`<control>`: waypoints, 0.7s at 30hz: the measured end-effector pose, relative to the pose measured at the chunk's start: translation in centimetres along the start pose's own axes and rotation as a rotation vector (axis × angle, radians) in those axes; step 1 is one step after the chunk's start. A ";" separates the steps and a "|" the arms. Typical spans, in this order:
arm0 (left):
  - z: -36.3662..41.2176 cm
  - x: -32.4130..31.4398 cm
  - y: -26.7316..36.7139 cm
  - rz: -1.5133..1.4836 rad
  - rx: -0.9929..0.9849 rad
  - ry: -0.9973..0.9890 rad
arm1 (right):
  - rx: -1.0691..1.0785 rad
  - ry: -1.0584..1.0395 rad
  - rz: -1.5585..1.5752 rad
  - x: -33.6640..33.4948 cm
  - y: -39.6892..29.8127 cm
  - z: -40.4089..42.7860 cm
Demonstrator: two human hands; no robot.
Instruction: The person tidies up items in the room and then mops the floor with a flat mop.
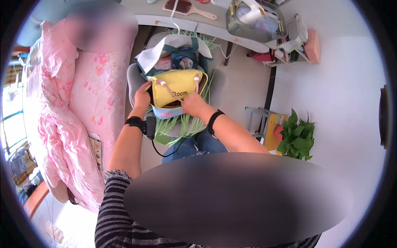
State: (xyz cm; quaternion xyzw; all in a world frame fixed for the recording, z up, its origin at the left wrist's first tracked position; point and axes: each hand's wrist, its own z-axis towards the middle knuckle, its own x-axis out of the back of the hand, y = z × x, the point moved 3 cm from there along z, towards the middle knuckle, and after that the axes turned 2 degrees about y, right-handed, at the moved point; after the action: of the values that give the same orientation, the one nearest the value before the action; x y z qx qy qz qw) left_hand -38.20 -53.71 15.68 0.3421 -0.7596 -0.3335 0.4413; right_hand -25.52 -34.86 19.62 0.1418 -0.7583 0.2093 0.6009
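A yellow fabric handbag (172, 83) with pink handles and dark lettering sits tilted on a grey chair, its dark inside showing along the rim. My left hand (142, 98) grips the bag's left edge. At the front right, my right hand (192, 103) is closed on a pink handle (171, 94) near the front rim; its fingertips are partly hidden. A light blue panel (167, 112) shows below the yellow part. Right behind stands an open white and dark green tote bag (150, 60), with packaged items (185, 62) inside.
The grey chair (132, 81) carries a green stringy cover (195, 125). A pink floral bed (90, 90) lies to the left. Across the far side runs a desk (198, 26) with a hairbrush (183, 8) and a clear bin (257, 28). A leafy plant (296, 135) stands right.
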 end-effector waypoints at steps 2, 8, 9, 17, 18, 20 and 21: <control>0.7 -1.5 1.5 -0.186 -0.045 -0.040 | -0.154 0.073 0.056 0.0 1.4 -0.7; 1.5 -0.3 -1.8 -0.252 0.053 -0.153 | -0.131 0.470 0.229 2.1 0.9 -1.8; 0.8 -1.8 -0.6 -0.298 0.118 -0.151 | -0.192 0.472 0.218 2.2 1.3 -3.6; -3.0 0.5 0.9 0.166 0.199 0.023 | -0.496 0.281 0.544 -0.9 0.2 -20.7; -3.0 1.3 1.1 0.255 0.123 0.061 | -0.584 0.681 0.505 -1.0 -0.6 -24.3; -3.7 1.3 2.7 0.201 0.090 0.020 | -0.866 0.217 0.581 -3.8 -2.4 -32.1; -3.8 1.8 3.2 0.184 -0.058 0.025 | -0.962 0.186 0.553 -4.7 -4.0 -36.1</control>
State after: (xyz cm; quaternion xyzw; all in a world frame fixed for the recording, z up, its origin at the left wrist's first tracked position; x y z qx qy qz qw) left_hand -36.21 -54.17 20.49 0.2622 -0.7722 -0.3090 0.4893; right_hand 8.22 -20.94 22.55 -0.3711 -0.7212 0.0013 0.5849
